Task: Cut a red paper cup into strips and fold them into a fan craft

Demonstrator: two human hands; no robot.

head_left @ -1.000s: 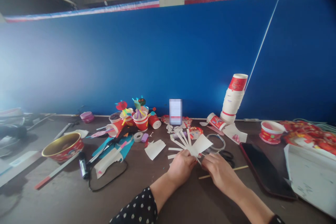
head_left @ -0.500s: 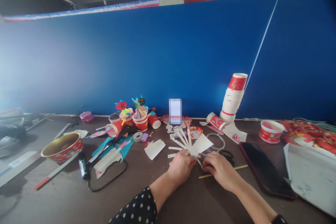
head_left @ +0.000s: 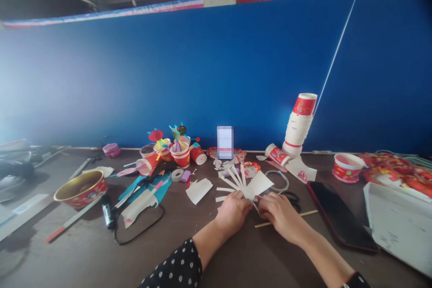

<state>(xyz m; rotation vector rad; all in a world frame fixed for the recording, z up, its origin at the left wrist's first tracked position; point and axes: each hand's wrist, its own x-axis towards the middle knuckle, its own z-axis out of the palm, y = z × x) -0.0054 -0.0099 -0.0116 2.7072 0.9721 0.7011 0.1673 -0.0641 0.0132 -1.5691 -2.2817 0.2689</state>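
Between my hands lies a white paper cup cut into long strips that fan out to the left and away from me, with one wide uncut flap on the right. My left hand is closed on its near side, and those fingertips are partly hidden. Close beside it, my right hand bends its fingers in a pinch at the cup's near right edge. Under the right hand runs a thin wooden stick. Black-handled scissors lie just behind that hand, partly covered by it.
Left stand a gold-lined red bowl, a hot glue gun with cord, and decorated paper cups. A phone stands at the back. Right are a leaning cup stack, a dark phone and a white tray.
My right hand has shifted slightly left and its fingers have curled in nearer the left hand. The left hand and the cut cup stay almost where they were.
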